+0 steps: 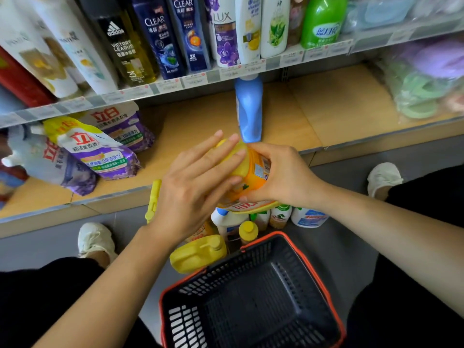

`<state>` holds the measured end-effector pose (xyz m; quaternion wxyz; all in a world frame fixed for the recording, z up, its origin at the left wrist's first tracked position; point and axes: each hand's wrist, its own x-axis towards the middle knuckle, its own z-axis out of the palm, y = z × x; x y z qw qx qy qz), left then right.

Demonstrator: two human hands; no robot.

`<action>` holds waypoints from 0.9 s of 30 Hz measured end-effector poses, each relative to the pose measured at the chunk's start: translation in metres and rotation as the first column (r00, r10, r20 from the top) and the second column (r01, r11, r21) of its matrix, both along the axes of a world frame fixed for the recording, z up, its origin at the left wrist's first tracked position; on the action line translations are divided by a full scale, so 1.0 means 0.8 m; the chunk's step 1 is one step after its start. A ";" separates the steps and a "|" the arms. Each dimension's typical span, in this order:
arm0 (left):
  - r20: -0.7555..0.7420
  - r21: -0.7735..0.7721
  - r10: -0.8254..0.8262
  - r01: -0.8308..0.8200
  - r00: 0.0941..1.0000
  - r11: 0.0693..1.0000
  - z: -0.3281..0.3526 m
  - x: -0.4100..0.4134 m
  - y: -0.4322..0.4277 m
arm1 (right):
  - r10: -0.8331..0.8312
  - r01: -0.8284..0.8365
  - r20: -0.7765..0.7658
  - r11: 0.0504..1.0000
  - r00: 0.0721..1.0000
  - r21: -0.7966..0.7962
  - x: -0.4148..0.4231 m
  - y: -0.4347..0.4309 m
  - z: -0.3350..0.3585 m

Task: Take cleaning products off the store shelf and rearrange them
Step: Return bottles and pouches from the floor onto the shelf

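Note:
I hold a yellow and orange detergent bottle in front of the lower wooden shelf. My right hand grips its body from the right, fingers curled round it. My left hand lies over its yellow top with fingers straight. Just behind it on the shelf stands a blue bottle. Purple and white refill pouches lie at the shelf's left. On the floor below my hands are several bottles and a yellow jug.
A black basket with an orange rim sits on the grey floor in front of me, nothing in it. The upper shelf holds shampoo bottles. Bagged sponges fill the right. My white shoes flank the floor items.

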<state>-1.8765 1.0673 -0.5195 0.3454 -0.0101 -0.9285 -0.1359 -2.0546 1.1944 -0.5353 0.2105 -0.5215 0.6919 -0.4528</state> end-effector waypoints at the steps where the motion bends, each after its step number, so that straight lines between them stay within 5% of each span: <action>1: -0.031 0.018 0.010 -0.009 0.999 1.000 -0.001 0.001 -0.003 | -0.020 0.020 0.025 1.000 0.999 -0.010 0.000 -0.001 -0.001; 8: -0.028 0.059 0.108 -0.106 0.994 0.993 0.001 0.007 -0.014 | -0.075 0.085 0.173 0.995 0.982 -0.054 0.001 -0.001 -0.005; 16: 0.092 0.415 0.189 -0.210 0.978 0.885 0.003 0.012 -0.025 | -0.084 0.098 0.224 0.994 0.971 -0.050 0.002 0.000 -0.002; 18: 0.148 0.548 0.207 -0.255 0.967 0.797 0.004 0.010 -0.027 | -0.089 0.104 0.245 0.993 0.965 -0.049 0.001 0.000 -0.002; 22: 0.185 0.874 0.113 -0.216 0.976 0.435 0.011 0.008 -0.031 | -0.080 0.099 0.269 0.994 0.960 -0.055 -0.003 0.001 -0.002; 27: 0.277 0.937 0.097 -0.292 0.956 0.191 0.021 0.007 -0.038 | -0.039 0.057 0.259 0.997 0.965 -0.060 -0.006 0.003 -0.002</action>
